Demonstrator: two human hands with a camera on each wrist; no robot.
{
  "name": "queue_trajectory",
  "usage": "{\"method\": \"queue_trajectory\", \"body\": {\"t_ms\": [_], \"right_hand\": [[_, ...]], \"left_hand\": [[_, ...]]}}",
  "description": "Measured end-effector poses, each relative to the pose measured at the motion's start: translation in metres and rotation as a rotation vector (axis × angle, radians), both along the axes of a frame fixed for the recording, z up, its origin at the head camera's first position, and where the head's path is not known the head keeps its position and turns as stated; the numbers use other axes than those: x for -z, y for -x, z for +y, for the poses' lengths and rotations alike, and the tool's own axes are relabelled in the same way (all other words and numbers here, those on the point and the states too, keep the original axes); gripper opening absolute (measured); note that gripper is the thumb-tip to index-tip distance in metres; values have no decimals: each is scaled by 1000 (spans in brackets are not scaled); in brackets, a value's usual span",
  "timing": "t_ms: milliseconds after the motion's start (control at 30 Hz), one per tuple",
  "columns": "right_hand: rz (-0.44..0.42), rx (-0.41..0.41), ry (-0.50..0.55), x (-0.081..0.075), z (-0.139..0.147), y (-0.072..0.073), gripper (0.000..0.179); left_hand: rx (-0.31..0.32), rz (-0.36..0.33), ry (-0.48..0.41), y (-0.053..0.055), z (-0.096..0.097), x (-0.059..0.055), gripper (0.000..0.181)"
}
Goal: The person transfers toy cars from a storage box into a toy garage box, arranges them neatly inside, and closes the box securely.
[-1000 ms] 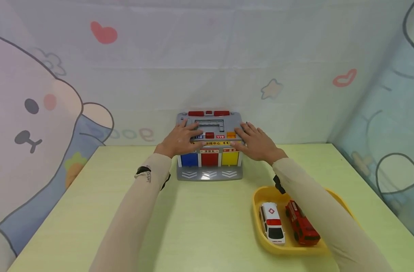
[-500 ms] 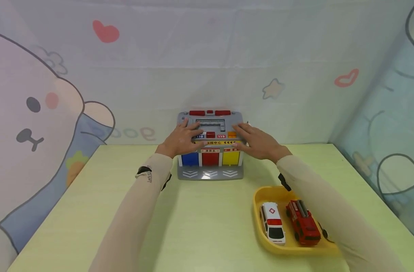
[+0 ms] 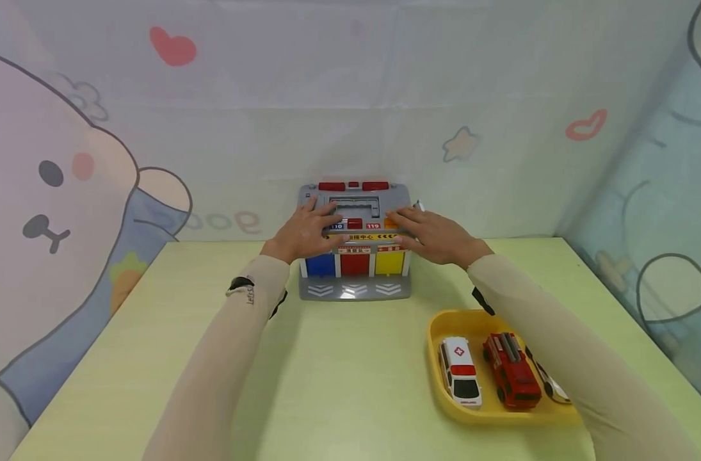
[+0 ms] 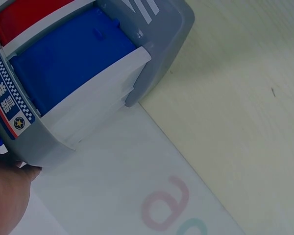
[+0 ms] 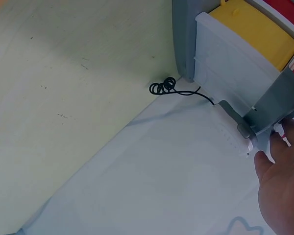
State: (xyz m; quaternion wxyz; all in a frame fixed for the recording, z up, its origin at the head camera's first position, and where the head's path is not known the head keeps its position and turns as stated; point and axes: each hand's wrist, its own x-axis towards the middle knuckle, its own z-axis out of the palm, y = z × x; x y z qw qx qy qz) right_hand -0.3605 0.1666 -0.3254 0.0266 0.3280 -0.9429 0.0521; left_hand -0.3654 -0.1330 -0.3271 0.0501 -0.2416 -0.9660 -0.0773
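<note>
A grey toy rescue station (image 3: 354,292) stands against the back wall, with a blue door (image 3: 321,266), a red door (image 3: 354,264) and a yellow door (image 3: 390,263), all down. On the left side of its roof rests my left hand (image 3: 301,234), fingers spread. My right hand (image 3: 445,238) lies at the roof's right side, fingers extended over the orange button (image 3: 390,224); whether it presses the button cannot be told. The left wrist view shows the station's white side wall (image 4: 95,100). In the right wrist view, a coiled black cord (image 5: 164,87) leads to a small piece on the station's side.
At the right front sits a yellow tray (image 3: 436,384) holding a toy ambulance (image 3: 461,371), a red fire truck (image 3: 513,371) and a white car (image 3: 553,388) partly behind my right sleeve. A printed cloth (image 3: 258,128) hangs behind the light green table (image 3: 327,384).
My right hand has shifted slightly right and its fingers look less spread. The right sleeve moved right, uncovering more of the fire truck and the white car. The left hand stays on the roof.
</note>
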Motion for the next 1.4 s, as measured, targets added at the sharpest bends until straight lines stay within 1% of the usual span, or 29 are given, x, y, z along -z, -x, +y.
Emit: {"method": "queue_trajectory", "body": {"t_ms": [200, 433, 567, 800, 933, 1033, 1233, 1400], "right_hand": [[-2, -2, -3, 1, 1, 1, 61], [-14, -9, -21, 4, 0, 1, 61], [-11, -12, -17, 7, 1, 2, 60], [-25, -3, -19, 3, -1, 2, 61], [-48, 9, -33, 4, -3, 3, 61], [-47, 15, -35, 6, -3, 2, 61], [-34, 3, -4, 7, -3, 1, 60], [-45, -3, 16, 4, -3, 2, 61]], "left_hand": [[-2, -6, -3, 1, 0, 0, 66], [-12, -26, -14, -2, 1, 1, 66], [-7, -38, -18, -4, 1, 0, 66], [-12, -24, -19, -4, 0, -1, 66], [-16, -31, -21, -5, -2, 0, 66], [-13, -29, -21, -6, -1, 1, 66], [-14, -29, -19, -5, -1, 1, 66], [-25, -19, -11, -4, -1, 0, 66]]}}
